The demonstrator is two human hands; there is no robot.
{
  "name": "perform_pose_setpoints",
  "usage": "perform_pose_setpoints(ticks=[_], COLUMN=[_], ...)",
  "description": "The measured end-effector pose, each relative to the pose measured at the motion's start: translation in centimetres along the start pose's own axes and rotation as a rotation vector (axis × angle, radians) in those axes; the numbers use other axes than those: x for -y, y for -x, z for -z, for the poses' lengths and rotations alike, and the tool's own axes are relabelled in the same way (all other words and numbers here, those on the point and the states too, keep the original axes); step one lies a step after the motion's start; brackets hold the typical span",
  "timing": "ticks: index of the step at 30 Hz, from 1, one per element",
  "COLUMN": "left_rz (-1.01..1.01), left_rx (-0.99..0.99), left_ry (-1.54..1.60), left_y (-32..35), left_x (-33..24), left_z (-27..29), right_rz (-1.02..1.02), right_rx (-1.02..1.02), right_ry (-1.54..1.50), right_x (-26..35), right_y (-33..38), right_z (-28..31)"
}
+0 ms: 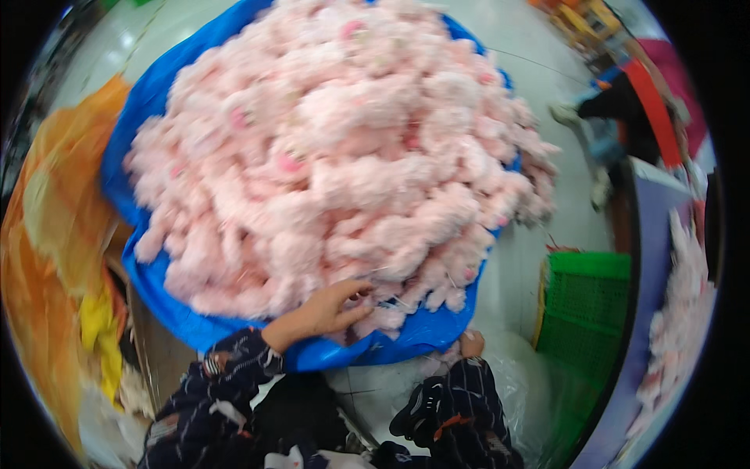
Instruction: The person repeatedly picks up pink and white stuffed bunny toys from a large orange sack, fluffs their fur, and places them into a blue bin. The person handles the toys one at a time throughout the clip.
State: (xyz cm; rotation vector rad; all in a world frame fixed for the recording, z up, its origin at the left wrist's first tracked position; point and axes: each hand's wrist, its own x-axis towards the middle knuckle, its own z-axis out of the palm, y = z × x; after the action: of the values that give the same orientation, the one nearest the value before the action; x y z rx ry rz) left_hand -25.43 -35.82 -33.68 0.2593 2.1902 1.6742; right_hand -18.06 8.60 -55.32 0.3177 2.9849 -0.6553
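Note:
A large heap of fluffy pale-pink plush toys (367, 168) lies on a blue plastic sheet (199, 322) spread before me. My left hand (324, 311) reaches over the sheet's near edge and touches the toys there. Its thumb stands apart from its partly bent fingers, and nothing is plainly held between them. My right hand (471, 342) is lower down, just outside the sheet's near right edge. It looks closed, with a bit of pink plush toy (443, 359) beside it that it seems to grip; most of its fingers are hidden.
At right stands a green plastic crate (586, 313), with clear plastic film (508, 375) near it. A table (652, 234) holds more pink plush at the right rim. Orange plastic sheeting (58, 203) and a yellow cloth or bag (100, 336) lie at left. A person's legs (613, 117) show at upper right.

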Motion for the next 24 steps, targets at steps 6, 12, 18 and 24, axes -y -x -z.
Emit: perform_pose_setpoints(ticks=[6,12,18,24], left_rz=[0.354,0.409,0.429,0.455], left_rx=[0.120,0.348,0.240,0.001], left_ry=[-0.028,0.122,0.282,0.207], left_y=[13.2,16.8,16.2,19.8], left_x=[9.1,12.5,8.7,5.3], left_z=[0.5,-5.1,-5.1,-2.8], right_rz=[-0.169,0.273,1.066,0.715], right_rx=[-0.245,-0.444,0.183,0.237], right_ry=[-0.362,-0.485,-0.435,-0.140], right_x=[9.9,30.8,41.9,28.4], right_y=[-4.5,-6.3,5.4,16.2], right_z=[11.3,22.2,23.3,29.0])
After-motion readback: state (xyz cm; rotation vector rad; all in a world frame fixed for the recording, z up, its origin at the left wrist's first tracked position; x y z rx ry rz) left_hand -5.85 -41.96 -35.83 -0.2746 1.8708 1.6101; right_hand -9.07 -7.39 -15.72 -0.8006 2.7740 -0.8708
